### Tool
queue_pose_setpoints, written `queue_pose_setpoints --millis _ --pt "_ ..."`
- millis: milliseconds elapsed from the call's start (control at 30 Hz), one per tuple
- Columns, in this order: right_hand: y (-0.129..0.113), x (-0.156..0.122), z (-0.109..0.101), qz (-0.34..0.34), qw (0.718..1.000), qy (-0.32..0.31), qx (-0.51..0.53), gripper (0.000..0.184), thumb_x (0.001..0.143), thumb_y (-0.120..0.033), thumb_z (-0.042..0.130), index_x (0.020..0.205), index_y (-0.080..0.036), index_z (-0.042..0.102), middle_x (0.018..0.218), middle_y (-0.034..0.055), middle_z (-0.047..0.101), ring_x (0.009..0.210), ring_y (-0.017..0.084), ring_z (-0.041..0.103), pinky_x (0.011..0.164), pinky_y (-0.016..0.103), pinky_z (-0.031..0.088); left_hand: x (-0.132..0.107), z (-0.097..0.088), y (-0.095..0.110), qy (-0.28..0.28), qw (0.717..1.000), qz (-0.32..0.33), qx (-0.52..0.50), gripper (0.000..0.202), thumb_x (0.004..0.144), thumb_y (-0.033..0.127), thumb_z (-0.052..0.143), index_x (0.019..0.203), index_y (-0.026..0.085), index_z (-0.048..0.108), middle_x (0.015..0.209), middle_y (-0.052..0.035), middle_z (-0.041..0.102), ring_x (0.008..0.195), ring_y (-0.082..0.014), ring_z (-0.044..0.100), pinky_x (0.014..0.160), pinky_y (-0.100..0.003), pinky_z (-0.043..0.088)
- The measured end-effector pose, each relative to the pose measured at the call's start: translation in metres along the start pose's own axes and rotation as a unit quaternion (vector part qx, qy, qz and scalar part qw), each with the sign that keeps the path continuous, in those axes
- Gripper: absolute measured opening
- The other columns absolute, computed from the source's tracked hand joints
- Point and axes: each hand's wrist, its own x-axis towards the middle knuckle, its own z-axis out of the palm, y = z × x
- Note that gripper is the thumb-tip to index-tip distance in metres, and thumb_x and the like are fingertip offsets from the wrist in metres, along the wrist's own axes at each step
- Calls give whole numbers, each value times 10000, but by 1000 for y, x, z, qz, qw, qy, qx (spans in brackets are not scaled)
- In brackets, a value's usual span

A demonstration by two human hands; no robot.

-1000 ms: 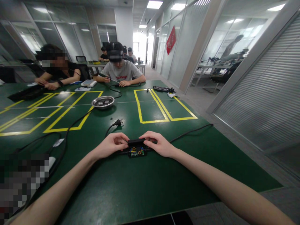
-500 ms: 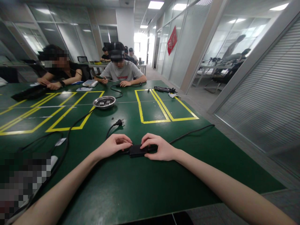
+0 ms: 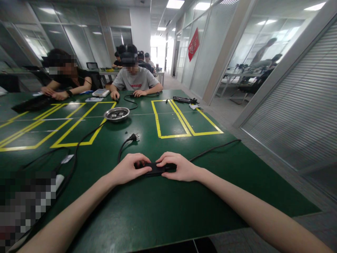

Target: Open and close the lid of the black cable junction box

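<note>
A flat black power adapter (image 3: 156,169) lies on the green table (image 3: 163,214) in front of me. My left hand (image 3: 133,168) grips its left end, thumb on the near side and fingers curled over the far side. My right hand (image 3: 177,167) is closed on its right end in a similar way. A black power plug (image 3: 133,137) with its cable curves out beyond my left hand. From behind my right hand a thin black cord (image 3: 214,149) runs off to the right. My fingers hide both ends of the adapter.
A metal bowl (image 3: 116,115) with small metal parts stands farther back. Yellow tape rectangles (image 3: 175,136) mark the table. A black folded tripod-like object (image 3: 184,100) lies at the far edge. Two people sit opposite, one in a grey shirt (image 3: 134,79). A long black cable (image 3: 76,154) runs along the left.
My left hand has moved slightly right and now covers more of the adapter's left end. My right hand is nearly still. The person opposite has lowered a hand to the table.
</note>
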Motion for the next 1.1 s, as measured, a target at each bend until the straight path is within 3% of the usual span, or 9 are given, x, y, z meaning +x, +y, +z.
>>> queue_pose_setpoints --millis 100,267,367,533,667,867,1100 --pt "-3 0 -1 5 1000 -9 -6 272 820 -138 764 1083 -187 718 1109 97 708 1029 217 680 915 370 550 0 1 0 1 999 10 39 325 902 484 671 966 180 763 828 -28 679 728 -153 610 629 -242 455" --pt "-9 2 4 30 998 -27 -52 470 834 -151 755 1289 -193 646 1173 112 709 1064 241 649 935 402 541 -1 7 5 3 992 25 126 317 931 494 642 918 188 725 914 -34 664 771 -170 623 663 -260 464" --pt "-9 3 10 38 997 -16 -71 444 854 -152 739 1286 -189 641 1142 109 719 1018 241 635 896 406 552 -1 12 9 9 982 36 185 294 970 465 585 957 193 697 927 -35 672 778 -178 634 681 -273 466" --pt "-8 5 12 -11 995 32 -99 430 872 -118 694 1286 -213 629 1171 101 707 1063 248 613 936 437 548 -1 17 9 21 973 -16 229 348 963 537 588 919 199 658 822 -23 685 713 -196 639 639 -276 446" --pt "-6 5 7 9 990 32 -139 543 831 -202 771 1344 -201 594 1198 119 696 1071 264 626 920 438 550 0 16 7 6 970 -27 240 357 950 551 626 891 199 627 784 -9 678 662 -192 626 600 -264 393" --pt "-4 4 7 88 989 27 -119 303 767 -239 874 1007 -179 699 889 35 702 819 194 642 743 311 519 -1 15 3 15 963 36 265 377 927 565 668 853 207 575 750 16 631 644 -170 584 579 -255 342" --pt "-9 4 8 55 986 58 -149 287 755 -223 887 922 -184 657 848 23 678 775 187 610 693 295 471 -2 16 3 69 948 129 283 362 960 535 641 835 202 572 747 1 633 685 -183 585 622 -282 395"
